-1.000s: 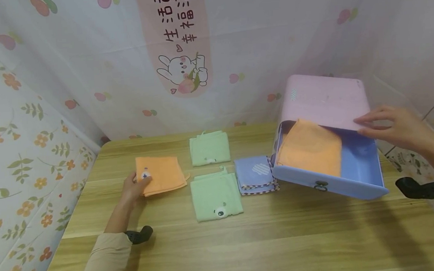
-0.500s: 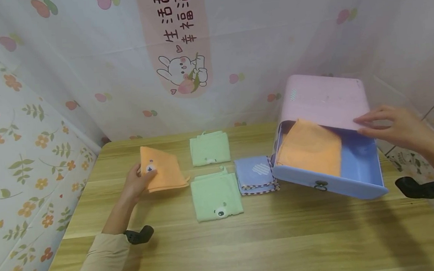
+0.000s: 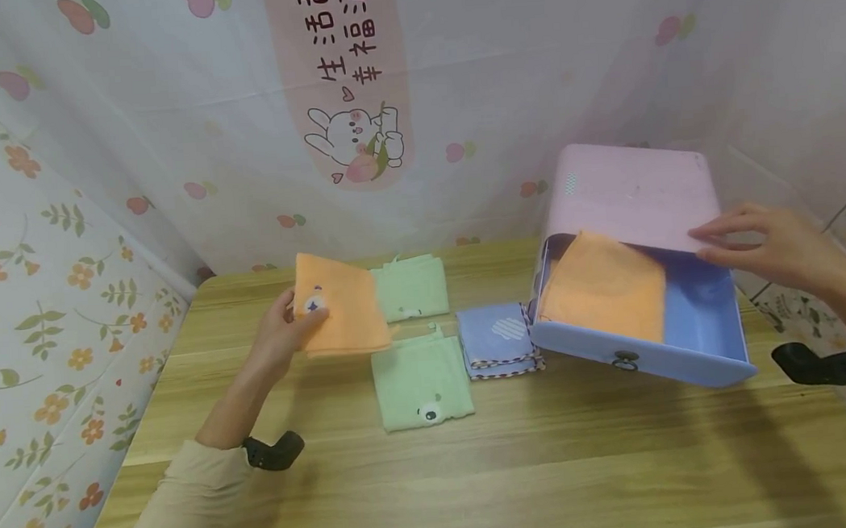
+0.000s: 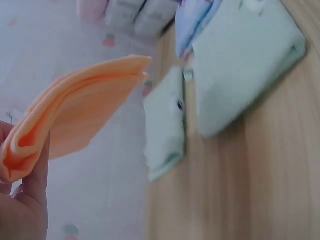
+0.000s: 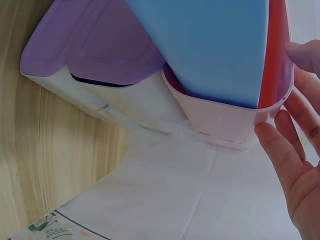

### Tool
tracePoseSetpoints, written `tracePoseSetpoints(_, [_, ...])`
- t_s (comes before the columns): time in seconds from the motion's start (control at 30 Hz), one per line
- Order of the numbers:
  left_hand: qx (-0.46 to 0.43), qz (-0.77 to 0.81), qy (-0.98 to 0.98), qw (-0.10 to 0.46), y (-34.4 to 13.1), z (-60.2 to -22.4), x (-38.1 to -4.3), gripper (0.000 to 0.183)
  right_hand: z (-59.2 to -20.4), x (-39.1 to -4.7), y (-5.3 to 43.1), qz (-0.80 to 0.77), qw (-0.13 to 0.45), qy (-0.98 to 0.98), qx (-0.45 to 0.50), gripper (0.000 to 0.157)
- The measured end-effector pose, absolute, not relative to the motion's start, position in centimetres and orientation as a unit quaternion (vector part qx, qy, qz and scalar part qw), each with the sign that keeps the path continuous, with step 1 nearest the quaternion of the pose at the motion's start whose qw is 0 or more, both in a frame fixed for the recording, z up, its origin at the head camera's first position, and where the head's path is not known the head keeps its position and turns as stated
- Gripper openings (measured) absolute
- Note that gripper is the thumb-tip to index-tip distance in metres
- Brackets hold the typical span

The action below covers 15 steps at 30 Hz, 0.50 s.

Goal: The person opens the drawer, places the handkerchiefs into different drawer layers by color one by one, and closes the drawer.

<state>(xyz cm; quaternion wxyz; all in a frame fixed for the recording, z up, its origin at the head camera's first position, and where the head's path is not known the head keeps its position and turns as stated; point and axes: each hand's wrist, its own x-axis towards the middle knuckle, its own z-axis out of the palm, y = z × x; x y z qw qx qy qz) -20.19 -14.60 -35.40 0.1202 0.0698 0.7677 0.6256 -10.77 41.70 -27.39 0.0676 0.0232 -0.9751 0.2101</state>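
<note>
My left hand (image 3: 276,331) pinches the left edge of a folded orange towel (image 3: 349,309) with a bear face and holds it raised over the table. In the left wrist view the towel's folded layers (image 4: 87,102) stick out past the thumb. On the right stands a drawer unit with a pink top (image 3: 633,195). Its blue drawer (image 3: 701,299) is pulled out, with another orange towel (image 3: 606,289) lying inside at the left. My right hand (image 3: 781,246) touches the front right corner of the pink top, and its fingertips rest at the pink rim (image 5: 225,105) in the right wrist view.
Two folded green towels, a rear one (image 3: 420,288) and a front one (image 3: 421,381), lie mid-table. Folded blue towels (image 3: 496,336) sit beside the drawer's left side. Purple drawer fronts (image 5: 112,45) show below the blue one. A printed curtain (image 3: 485,90) hangs behind the table.
My left hand has lifted the orange towel and carried it right and away from me; it now overlaps the rear green towel in view. The right hand has stayed at the pink corner.
</note>
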Motion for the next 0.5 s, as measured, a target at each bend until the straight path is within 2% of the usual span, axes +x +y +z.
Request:
tracePoseSetpoints(0.2, [0.104, 0.642, 0.744, 0.156, -12.5, -32.7, -20.1, 0.052, -27.4, -10.8, 41.7, 0.207, 0.065, -0.976, 0.021, 0.040])
tracePoseSetpoints(0.5, [0.097, 0.647, 0.734, 0.185, -8.7, -28.8, -19.6, 0.056, -27.5, -10.9, 41.8, 0.210, 0.064, -0.975, 0.020, 0.040])
